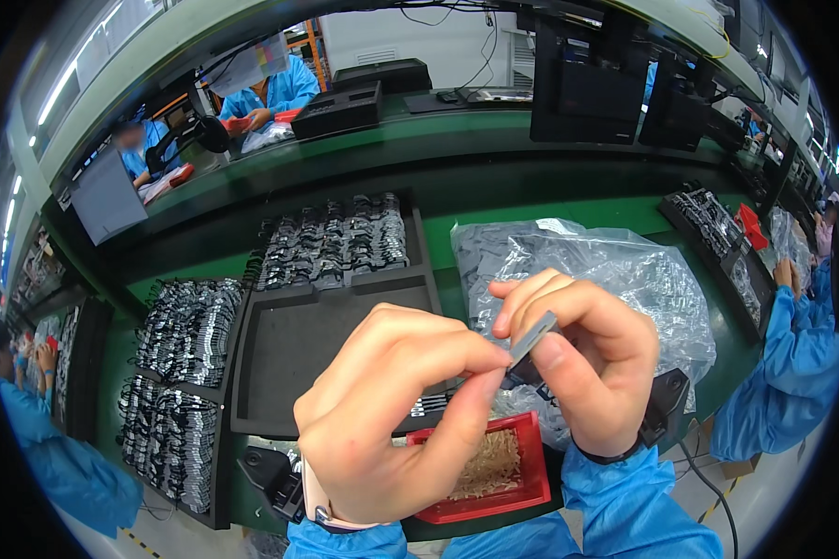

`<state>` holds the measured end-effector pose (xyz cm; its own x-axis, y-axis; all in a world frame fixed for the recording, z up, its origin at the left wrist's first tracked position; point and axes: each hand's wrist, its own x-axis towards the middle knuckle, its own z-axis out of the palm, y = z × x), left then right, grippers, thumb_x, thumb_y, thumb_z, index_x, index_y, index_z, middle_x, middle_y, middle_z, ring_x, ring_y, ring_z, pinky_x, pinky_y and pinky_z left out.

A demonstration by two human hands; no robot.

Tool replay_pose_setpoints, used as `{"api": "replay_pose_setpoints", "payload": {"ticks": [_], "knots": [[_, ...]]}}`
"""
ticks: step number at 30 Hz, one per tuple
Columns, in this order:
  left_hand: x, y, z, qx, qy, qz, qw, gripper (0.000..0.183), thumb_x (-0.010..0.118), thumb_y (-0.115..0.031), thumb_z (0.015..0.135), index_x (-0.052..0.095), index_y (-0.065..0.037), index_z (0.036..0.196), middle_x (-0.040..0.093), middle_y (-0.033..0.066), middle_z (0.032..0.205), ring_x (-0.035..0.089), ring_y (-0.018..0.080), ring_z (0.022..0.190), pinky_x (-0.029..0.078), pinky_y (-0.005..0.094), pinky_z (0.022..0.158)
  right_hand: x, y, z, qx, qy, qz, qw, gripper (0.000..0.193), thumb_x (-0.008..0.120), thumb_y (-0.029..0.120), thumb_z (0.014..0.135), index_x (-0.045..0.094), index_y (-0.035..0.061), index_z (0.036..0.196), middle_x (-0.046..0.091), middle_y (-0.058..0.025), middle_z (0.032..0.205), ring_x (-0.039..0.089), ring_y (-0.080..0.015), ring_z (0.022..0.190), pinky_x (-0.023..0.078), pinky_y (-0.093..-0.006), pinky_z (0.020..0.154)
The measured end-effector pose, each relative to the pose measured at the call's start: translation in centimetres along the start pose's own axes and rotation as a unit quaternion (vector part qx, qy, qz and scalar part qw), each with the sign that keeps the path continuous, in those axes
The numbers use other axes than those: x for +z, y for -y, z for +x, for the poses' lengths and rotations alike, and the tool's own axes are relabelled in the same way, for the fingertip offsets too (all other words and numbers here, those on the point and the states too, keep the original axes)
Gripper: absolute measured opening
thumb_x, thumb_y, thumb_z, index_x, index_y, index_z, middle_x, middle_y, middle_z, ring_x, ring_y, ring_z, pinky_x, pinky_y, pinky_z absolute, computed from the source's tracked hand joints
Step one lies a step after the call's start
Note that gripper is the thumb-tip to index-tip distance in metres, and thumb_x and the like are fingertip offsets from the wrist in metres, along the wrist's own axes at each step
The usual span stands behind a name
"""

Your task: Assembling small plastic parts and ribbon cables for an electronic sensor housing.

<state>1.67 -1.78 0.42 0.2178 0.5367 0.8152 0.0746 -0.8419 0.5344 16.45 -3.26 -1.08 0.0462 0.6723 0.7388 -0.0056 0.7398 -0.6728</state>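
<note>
Grey clip [533, 336] sat pinched between both hands above the red bin [531, 484]: right hand [587, 363] clamped its upper end, left hand [391, 419] closed fingers on its lower end. Behind the bin lay a black foam tray [298, 354], half filled with parts; a plastic bag [615, 270] crowded its right. The bin stood at the bench's near edge.

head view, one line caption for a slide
Both bare hands pinch a small flat grey metal piece above a red plastic tray.
</note>
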Motion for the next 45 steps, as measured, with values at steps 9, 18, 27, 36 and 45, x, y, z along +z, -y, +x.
{"api": "replay_pose_setpoints", "payload": {"ticks": [9, 18, 27, 36, 45], "knots": [[-0.3, 0.8, -0.1, -0.023, 0.044, -0.013, 0.999, 0.008, 0.053, 0.002, 0.075, 0.052, 0.004, 0.083, 0.052, 0.0116, 0.075, 0.051, 0.0175, 0.069, 0.043, 0.0262, 0.062, -3.6, 1.8, 1.4, 0.152, 0.231, 0.000, 0.961, 0.008, 0.060, 0.001, 0.074, 0.058, -0.0053, 0.079, 0.060, -0.0117, 0.074, 0.057, -0.0181, 0.068, 0.044, -0.0275, 0.063], [1.5, 2.8, -1.1, -0.055, 0.522, 0.126, 0.842, 0.005, 0.058, -0.008, 0.070, 0.058, -0.004, 0.073, 0.057, 0.0087, 0.074, 0.057, 0.0274, 0.071, 0.046, 0.0354, 0.061, -7.9, 2.5, 1.5, 0.021, 0.212, 0.103, 0.972, 0.008, 0.053, -0.003, 0.073, 0.057, -0.0075, 0.078, 0.059, -0.0163, 0.076, 0.056, -0.0230, 0.072, 0.044, -0.0319, 0.067], [2.8, 2.9, -1.6, -0.069, 0.574, 0.172, 0.797, 0.006, 0.058, -0.011, 0.069, 0.059, -0.007, 0.073, 0.058, 0.0088, 0.069, 0.058, 0.0276, 0.066, 0.046, 0.0375, 0.056, -4.8, 2.9, 0.8, 0.102, 0.019, 0.006, 0.995, 0.013, 0.052, 0.013, 0.068, 0.053, 0.0001, 0.065, 0.055, -0.0084, 0.059, 0.053, -0.0202, 0.062, 0.042, -0.0326, 0.065], [2.5, 2.0, -1.0, -0.079, 0.566, 0.187, 0.799, 0.007, 0.060, -0.014, 0.069, 0.059, -0.010, 0.074, 0.058, 0.0108, 0.062, 0.058, 0.0294, 0.058, 0.046, 0.0383, 0.052, -4.5, 3.2, 1.0, 0.111, 0.051, -0.002, 0.993, 0.011, 0.052, 0.006, 0.067, 0.053, -0.0040, 0.068, 0.056, -0.0122, 0.064, 0.053, -0.0219, 0.065, 0.043, -0.0322, 0.064], [0.9, -0.2, -0.7, 0.000, -0.052, 0.027, 0.998, 0.021, 0.060, 0.009, 0.067, 0.060, 0.003, 0.086, 0.060, 0.0171, 0.082, 0.059, 0.0224, 0.078, 0.049, 0.0291, 0.066, -2.2, 1.4, 0.7, 0.018, 0.027, -0.096, 0.995, 0.009, 0.061, -0.001, 0.071, 0.061, -0.0029, 0.079, 0.061, -0.0118, 0.076, 0.059, -0.0170, 0.070, 0.045, -0.0260, 0.064]]}}
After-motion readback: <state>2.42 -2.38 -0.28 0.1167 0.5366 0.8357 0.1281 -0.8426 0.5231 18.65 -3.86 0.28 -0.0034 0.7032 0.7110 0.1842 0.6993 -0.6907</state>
